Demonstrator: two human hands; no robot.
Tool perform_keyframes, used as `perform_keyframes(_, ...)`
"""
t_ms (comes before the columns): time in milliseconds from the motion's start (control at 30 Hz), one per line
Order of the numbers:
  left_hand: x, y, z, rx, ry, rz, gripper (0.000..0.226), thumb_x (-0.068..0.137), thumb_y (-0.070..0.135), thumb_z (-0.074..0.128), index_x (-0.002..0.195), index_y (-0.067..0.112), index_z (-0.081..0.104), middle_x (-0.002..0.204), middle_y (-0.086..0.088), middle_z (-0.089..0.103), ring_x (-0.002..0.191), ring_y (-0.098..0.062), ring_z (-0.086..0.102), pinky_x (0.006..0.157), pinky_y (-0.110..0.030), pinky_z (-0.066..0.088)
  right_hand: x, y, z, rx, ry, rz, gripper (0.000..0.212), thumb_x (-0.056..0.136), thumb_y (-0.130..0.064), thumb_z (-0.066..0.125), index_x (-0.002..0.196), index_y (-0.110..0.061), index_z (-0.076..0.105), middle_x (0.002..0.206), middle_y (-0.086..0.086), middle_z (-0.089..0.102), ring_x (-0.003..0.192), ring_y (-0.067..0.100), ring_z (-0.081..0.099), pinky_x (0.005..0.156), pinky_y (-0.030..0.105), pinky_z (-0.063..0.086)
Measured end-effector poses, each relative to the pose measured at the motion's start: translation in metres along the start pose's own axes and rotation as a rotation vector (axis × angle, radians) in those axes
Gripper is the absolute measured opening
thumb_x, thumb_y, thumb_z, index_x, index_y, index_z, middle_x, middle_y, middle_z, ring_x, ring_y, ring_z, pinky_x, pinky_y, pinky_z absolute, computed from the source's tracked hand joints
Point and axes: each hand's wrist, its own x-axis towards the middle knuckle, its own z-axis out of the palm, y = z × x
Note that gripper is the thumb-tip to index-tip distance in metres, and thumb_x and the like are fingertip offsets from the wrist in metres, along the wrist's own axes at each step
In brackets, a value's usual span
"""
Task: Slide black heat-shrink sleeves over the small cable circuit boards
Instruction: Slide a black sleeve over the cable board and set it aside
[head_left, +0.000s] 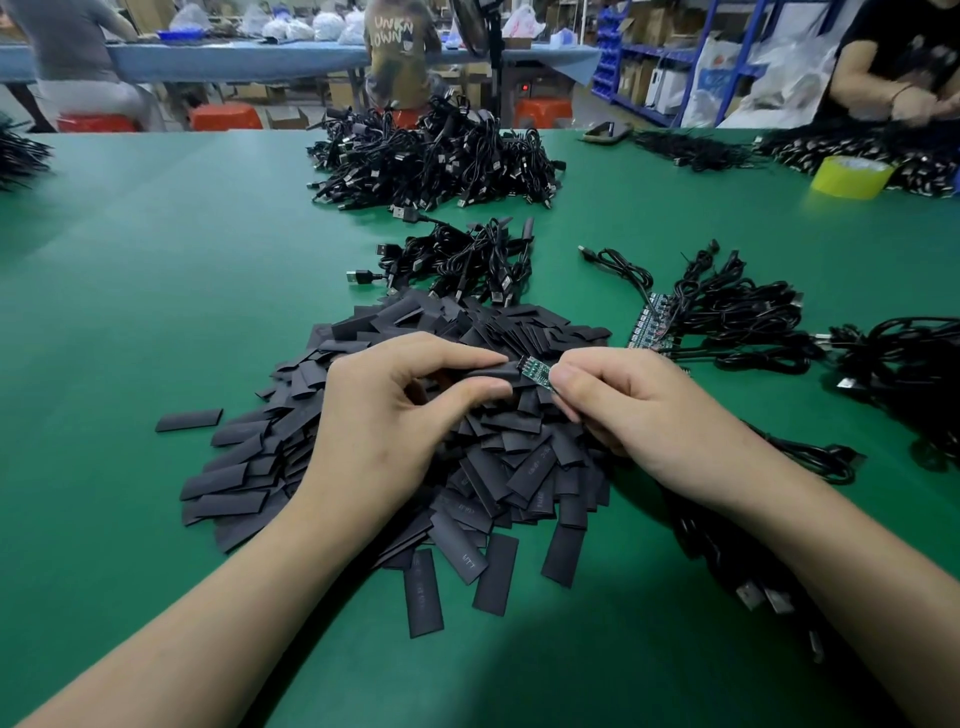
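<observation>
sleeve (491, 370) pinched by left hand (387, 415) touches circuit board (535, 370) pinched by right hand (623, 402).

Beneath the grip, heaped sleeves (493, 467); right of it and beyond, cable bundles (737, 312); well left, open green mat (130, 312).

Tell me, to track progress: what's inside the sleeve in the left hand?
One end of the green board enters the sleeve; the rest sticks out, pinched by the right hand. Depth inside is hidden.
</observation>
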Motion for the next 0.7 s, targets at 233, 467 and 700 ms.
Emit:
perform_keyframes(233,-0.0002,0.0015,-0.0006,-0.005,0.004,-0.007,0.015,0.081,0.03,0.083,0.095,0.032,0.082,0.086,0.016,0.076,0.076,-0.013,0.067,0.065,-0.037,0.05,-0.0008,-0.001,0.001,-0.034,0.01,0.003,0.041,0.106,-0.036,0.046,0.068,-0.02,0.047,0.056,-0.007,0.035,0.053,0.01,0.032,0.057,0.036,0.027)
perform_keyframes(467,0.0007,0.0035,-0.0024,0.055,-0.059,0.024,0.017,0.079,0.025,0.085,0.096,0.025,0.083,0.088,0.014,0.075,0.084,-0.008,0.069,0.072,-0.018,0.049,-0.0015,-0.0045,0.001,-0.149,0.001,-0.031,0.045,0.104,-0.038,0.048,0.067,-0.015,0.038,0.058,-0.01,0.034,0.054,0.006,0.031,0.055,0.032,0.026)
perform_keyframes(700,0.0007,0.0039,-0.0053,0.079,-0.243,0.114,0.02,0.079,0.029,0.084,0.097,0.021,0.083,0.088,0.009,0.075,0.082,-0.014,0.07,0.073,-0.03,0.054,-0.0019,-0.0052,0.0034,-0.198,-0.083,-0.02,0.04,0.102,-0.031,0.05,0.067,-0.013,0.048,0.058,-0.008,0.042,0.055,0.005,0.038,0.055,0.024,0.03)
